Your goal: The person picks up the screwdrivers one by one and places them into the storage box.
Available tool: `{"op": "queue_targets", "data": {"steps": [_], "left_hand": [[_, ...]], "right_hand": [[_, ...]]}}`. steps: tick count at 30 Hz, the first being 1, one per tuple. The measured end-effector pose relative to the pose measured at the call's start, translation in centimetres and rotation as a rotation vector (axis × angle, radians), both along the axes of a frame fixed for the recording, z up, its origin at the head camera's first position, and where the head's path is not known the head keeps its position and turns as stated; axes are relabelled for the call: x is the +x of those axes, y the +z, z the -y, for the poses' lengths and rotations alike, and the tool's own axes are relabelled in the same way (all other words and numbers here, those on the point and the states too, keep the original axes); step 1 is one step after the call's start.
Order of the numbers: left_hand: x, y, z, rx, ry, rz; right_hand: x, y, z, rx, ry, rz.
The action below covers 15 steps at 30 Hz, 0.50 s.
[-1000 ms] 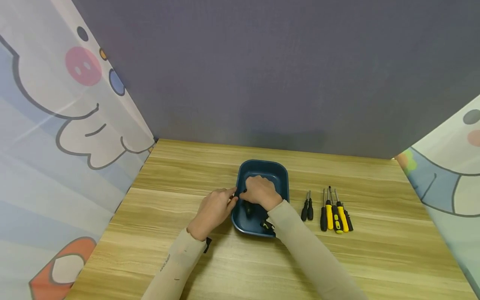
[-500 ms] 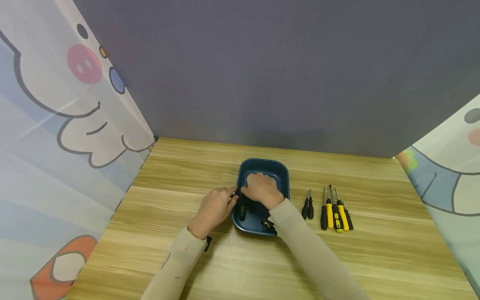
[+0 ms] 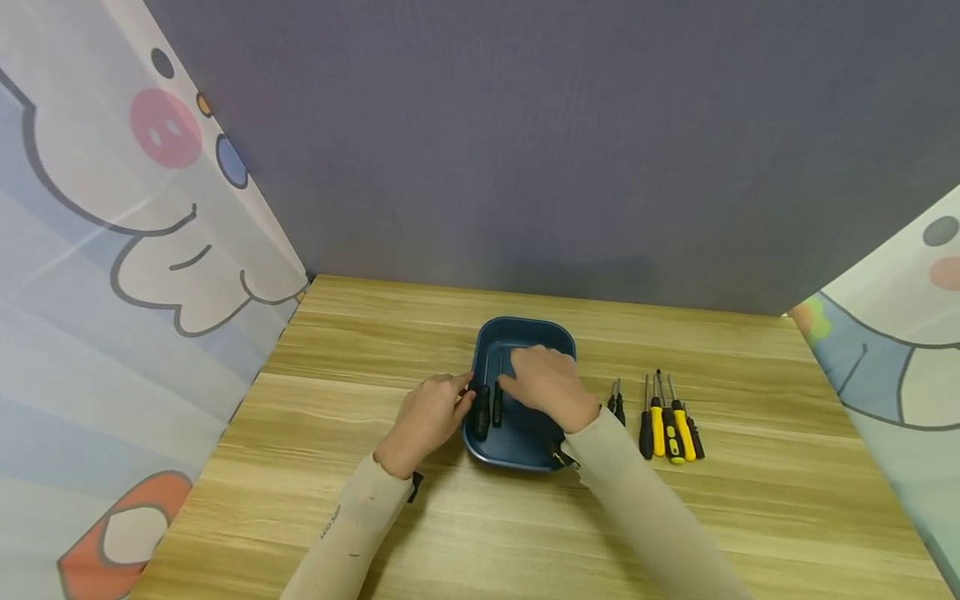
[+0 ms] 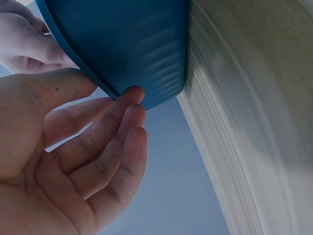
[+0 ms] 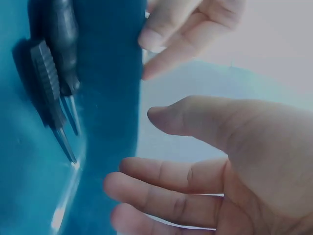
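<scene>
The blue tray [image 3: 525, 333] stands in the middle of the wooden table [image 3: 375, 517], and both hands are at it. Nearest to the person are two light sleeves [image 3: 637, 517], which come from the lower edge toward the tray. The left hand [image 3: 423, 417] rests against the left outer wall of the tray; in the left wrist view its fingers [image 4: 117, 142] are nearly straight and their tips touch the blue wall under the rim, so the hand is relaxed and does not clasp anything. The right hand [image 3: 551, 387] is over the inside of the tray, on its right part. In the right wrist view its fingers [image 5: 166, 191] are spread loosely and hold nothing.

Inside the tray, along its left wall, lie two black screwdrivers [image 3: 487, 404] side by side, their metal tips pointing to the far end. They are just beside the fingers of both hands, but no hand grips them.

To the right of the tray, a small pair of black screwdrivers [image 3: 617, 400] lies on the table, partly behind the right wrist. Further to the right is a row of yellow and black screwdrivers [image 3: 669, 421], close together, tips pointing away from the person. Behind the table is a grey wall [image 3: 562, 142].
</scene>
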<state>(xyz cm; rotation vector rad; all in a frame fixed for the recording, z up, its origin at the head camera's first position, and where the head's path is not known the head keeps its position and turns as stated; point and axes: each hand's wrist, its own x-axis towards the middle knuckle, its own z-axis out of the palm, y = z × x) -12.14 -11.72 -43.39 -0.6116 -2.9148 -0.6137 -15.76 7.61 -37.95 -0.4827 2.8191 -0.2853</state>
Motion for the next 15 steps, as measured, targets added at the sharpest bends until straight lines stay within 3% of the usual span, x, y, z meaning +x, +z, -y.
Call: {"op": "queue_targets", "data": {"steps": [8, 15], "left_hand": [[0.0, -0.1, 0.0, -0.014, 0.006, -0.023], [0.1, -0.2, -0.1, -0.008, 0.004, -0.026]], "right_hand": [[1.4, 0.8, -2.7, -0.049, 0.061, -0.127], [2.8, 0.9, -5.3, -0.024, 0.040, -0.185]]}}
